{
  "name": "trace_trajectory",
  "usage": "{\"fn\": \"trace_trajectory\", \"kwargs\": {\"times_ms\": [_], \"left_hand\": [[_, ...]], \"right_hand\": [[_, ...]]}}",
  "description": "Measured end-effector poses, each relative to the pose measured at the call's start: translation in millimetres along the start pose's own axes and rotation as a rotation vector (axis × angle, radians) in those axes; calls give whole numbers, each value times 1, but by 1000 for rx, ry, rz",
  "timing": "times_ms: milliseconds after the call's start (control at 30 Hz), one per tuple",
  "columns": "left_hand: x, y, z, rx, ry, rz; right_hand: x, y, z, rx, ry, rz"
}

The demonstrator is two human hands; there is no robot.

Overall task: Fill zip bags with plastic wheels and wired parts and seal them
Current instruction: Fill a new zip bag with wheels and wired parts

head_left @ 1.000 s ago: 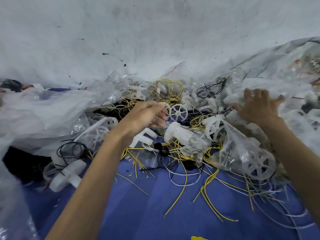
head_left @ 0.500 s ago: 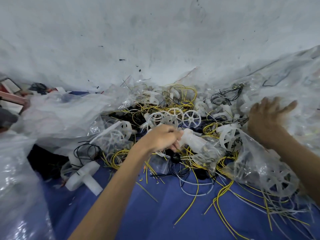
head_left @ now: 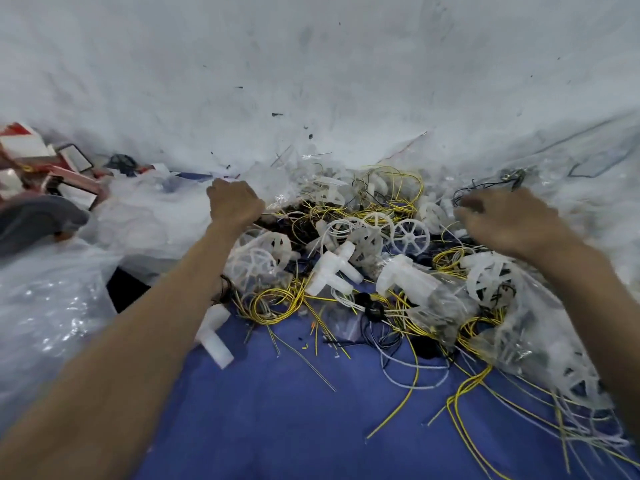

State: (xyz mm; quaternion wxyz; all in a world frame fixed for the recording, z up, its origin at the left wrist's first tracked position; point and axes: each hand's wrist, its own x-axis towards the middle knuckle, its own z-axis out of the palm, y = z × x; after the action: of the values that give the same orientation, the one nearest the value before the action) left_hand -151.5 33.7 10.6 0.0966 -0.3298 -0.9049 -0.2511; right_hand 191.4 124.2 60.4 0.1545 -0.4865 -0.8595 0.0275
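A heap of white plastic wheels (head_left: 412, 235), white T-shaped parts (head_left: 332, 271) and tangled yellow wires (head_left: 277, 303) lies on a blue cloth (head_left: 277, 410). Clear bags holding wheels lie in it: one (head_left: 256, 261) by my left forearm, another (head_left: 530, 327) under my right forearm. My left hand (head_left: 235, 206) is at the heap's far left edge, fingers curled into crumpled clear plastic (head_left: 277, 188); what it grips is hidden behind the hand. My right hand (head_left: 509, 223), blurred, hovers over the heap's right side with fingers stretched leftward, holding nothing.
A loose white T-shaped part (head_left: 214, 330) lies beside my left forearm. Big sheets of clear plastic (head_left: 52, 306) pile up at the left. Red and white boxes (head_left: 52, 174) sit at the far left. A white wall (head_left: 311, 81) rises behind the heap.
My left hand left the white part at the heap's middle and moved back and left to the crumpled plastic. My right hand shifted left over the heap. The view tilted down.
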Motion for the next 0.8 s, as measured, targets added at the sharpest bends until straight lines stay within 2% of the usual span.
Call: {"fn": "trace_trajectory", "kwargs": {"times_ms": [67, 133, 300, 400, 500, 667, 733, 800], "left_hand": [[5, -19, 4, 98, -164, -99], [2, -36, 11, 33, -229, -210], [0, -61, 30, 117, 14, -127], [7, -62, 28, -58, 109, -199], [14, -61, 25, -252, 271, -212], [13, -44, 12, -445, 370, -170], [5, -24, -6, -525, 469, -102], [-12, 2, -23, -583, 576, 90]], "right_hand": [[-9, -14, -4, 122, -13, -85], [-19, -23, -4, 250, -72, -184], [-28, -21, 9, 495, -259, -319], [-22, -15, 20, 568, -337, -296], [-18, -12, 25, 618, -355, -309], [-18, -17, 26, 709, -349, -326], [-18, -18, 25, 761, -320, -319], [-18, -18, 25, 839, -282, -273]]}}
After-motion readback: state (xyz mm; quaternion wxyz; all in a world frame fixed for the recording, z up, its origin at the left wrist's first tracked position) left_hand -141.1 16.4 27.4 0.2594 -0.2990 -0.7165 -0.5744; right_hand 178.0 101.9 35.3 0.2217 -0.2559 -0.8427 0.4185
